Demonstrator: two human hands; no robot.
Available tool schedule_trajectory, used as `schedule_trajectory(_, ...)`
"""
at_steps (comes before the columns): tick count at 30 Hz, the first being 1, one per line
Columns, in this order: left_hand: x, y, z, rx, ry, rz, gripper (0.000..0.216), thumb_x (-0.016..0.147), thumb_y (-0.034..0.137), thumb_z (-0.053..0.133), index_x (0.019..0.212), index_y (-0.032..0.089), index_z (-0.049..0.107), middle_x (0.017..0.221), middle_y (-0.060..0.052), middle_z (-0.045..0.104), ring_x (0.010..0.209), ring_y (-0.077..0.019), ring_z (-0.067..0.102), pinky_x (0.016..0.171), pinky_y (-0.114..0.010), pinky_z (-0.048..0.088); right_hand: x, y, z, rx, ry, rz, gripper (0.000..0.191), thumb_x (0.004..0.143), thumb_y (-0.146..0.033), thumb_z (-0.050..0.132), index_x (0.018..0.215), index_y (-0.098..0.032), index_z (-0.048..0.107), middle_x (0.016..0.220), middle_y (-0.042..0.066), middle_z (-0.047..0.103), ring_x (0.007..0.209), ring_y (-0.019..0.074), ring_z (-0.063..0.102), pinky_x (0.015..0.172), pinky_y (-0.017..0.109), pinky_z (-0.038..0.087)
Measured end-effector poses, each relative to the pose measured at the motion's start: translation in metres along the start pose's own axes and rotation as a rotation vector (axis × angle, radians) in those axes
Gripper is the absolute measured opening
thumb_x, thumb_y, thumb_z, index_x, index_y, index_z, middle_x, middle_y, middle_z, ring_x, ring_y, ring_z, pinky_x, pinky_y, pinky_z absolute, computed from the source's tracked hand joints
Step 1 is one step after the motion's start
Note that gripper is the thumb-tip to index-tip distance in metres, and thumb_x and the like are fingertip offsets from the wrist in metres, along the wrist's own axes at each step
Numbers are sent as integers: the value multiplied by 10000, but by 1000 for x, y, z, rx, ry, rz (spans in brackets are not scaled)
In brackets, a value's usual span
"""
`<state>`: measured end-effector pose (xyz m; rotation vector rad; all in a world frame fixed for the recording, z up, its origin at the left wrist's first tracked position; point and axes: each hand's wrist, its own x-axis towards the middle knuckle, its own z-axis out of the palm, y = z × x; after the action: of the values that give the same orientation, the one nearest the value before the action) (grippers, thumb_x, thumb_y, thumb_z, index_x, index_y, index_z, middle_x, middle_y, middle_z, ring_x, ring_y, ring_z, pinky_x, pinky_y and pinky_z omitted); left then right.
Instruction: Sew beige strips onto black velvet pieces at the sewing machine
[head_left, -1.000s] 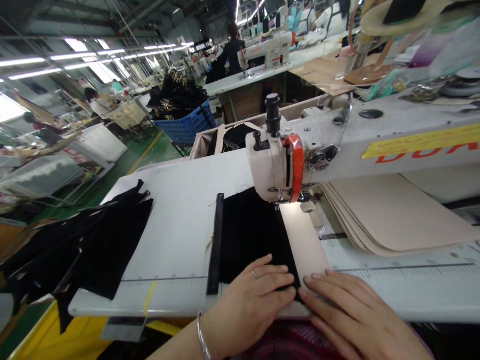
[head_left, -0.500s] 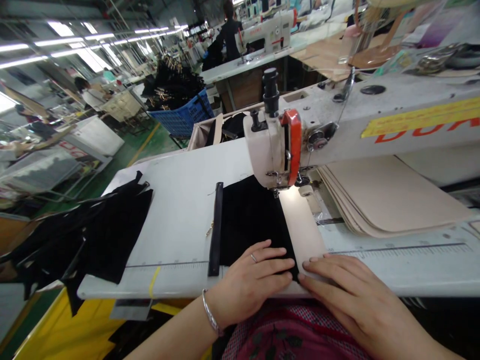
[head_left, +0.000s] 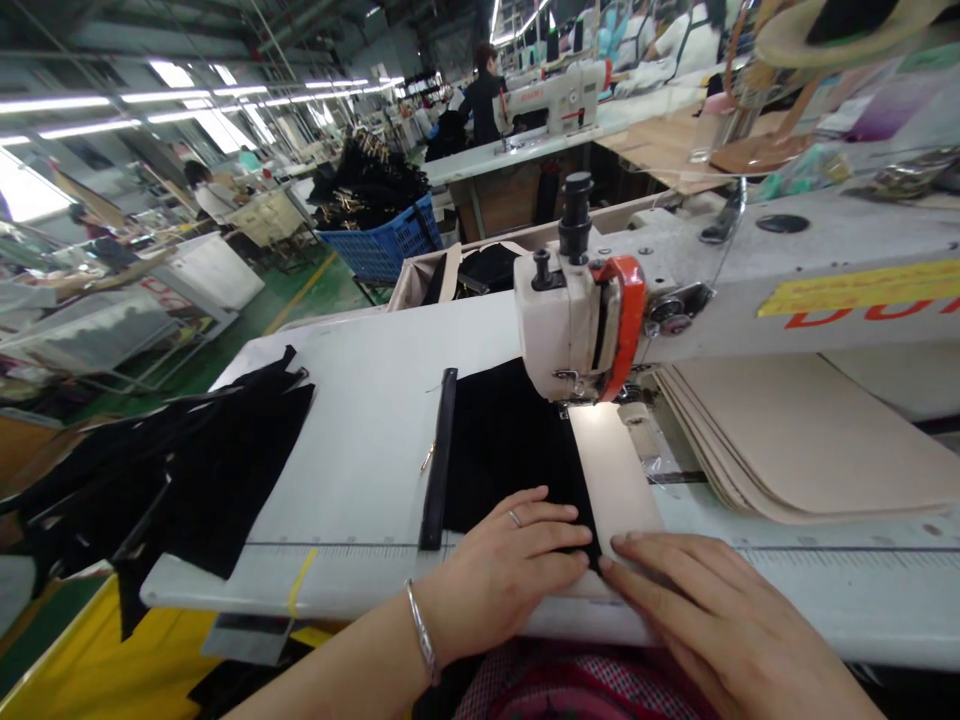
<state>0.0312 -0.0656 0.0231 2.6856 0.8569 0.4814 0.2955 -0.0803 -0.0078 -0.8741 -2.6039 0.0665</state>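
Observation:
My left hand [head_left: 517, 560] lies flat with its fingers stretched over the near right part of a black fabric piece [head_left: 502, 440]. A dark zipper strip [head_left: 439, 460] with a gold pull runs along that fabric's left edge. On the right, my right hand [head_left: 697, 590] rests with its fingers extended on the near end of a beige strip [head_left: 619, 485], beside the black fabric's edge. The far ends of fabric and strip lie under the head of the sewing machine [head_left: 559, 335], where a lamp lights the strip. The needle point is hard to make out.
Stacked beige panels [head_left: 817, 430] lie under the machine arm. Black fabric pieces [head_left: 202, 470] hang over the table's left edge. Beyond the table stand a blue crate [head_left: 386, 240] of black pieces and another sewing machine [head_left: 559, 100]. A yellow container [head_left: 142, 660] is below left.
The camera view has shifted, so the machine and table sit slightly lower and further right. Both hands keep nearly the same places on the fabric and strip.

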Motion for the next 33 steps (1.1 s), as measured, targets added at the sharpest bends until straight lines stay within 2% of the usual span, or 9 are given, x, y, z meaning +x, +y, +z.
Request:
schedule_trajectory(6,9,-16,-2,43,-36,-3,264,913,113,508,1142,203,603,1288,26,615,1316,-153,432,1199,-390,217,7,8,5,2,-79,63,488,910,-164,440,1378,-302,455,1307,29,522,1143,205,484,944,418,460)
schedule_trajectory(14,24,-35,-8,92,-61,2,251,940,128,467,1141,189,604,1312,-2,595,1307,-163,445,1194,-406,234,28,23,8,19,-45,80,444,913,-186,481,1348,-279,477,1278,39,531,1110,213,485,929,425,447)
schedule_trajectory(27,44,-68,-12,157,-23,-5,325,887,56,432,1150,154,596,1267,-50,600,1264,-161,486,1170,-384,297,64,39,6,-3,-40,166,354,949,-305,466,1294,-257,529,1195,50,577,1083,224,520,919,428,443)
schedule_trajectory(33,56,-80,-15,164,35,-57,261,902,72,446,1047,162,644,1195,-42,623,1196,-167,520,1109,-329,377,77,43,7,-69,-53,195,358,936,-336,480,1272,-236,554,1162,73,593,1059,244,534,908,440,438)
